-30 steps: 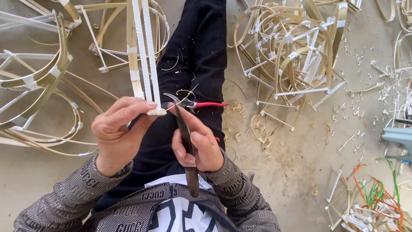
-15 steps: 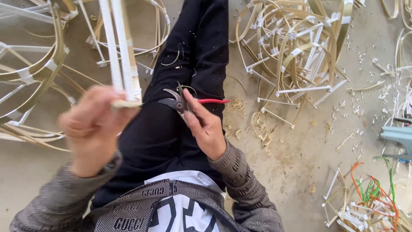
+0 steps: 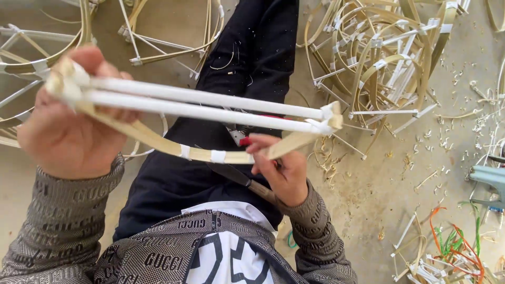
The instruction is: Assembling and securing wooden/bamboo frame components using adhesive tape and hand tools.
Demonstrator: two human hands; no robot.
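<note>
Left hand [image 3: 71, 126] clamped round one end of bamboo frame [image 3: 205, 113], lifted above the lap; right hand [image 3: 279, 168] closed on knife [image 3: 236, 176] and red-handled pliers [image 3: 243, 140], fingertips touching the other end. Risk: blade nicking a finger, binding slipping. Two white-wrapped sticks, tan bowed strip, taped joints.

A heap of bent bamboo frames [image 3: 384, 58] lies far right on the dusty floor [image 3: 368, 210]; more frames [image 3: 31, 68] far left, coloured wires [image 3: 452, 242] near right among pale shavings [image 3: 421, 179]
</note>
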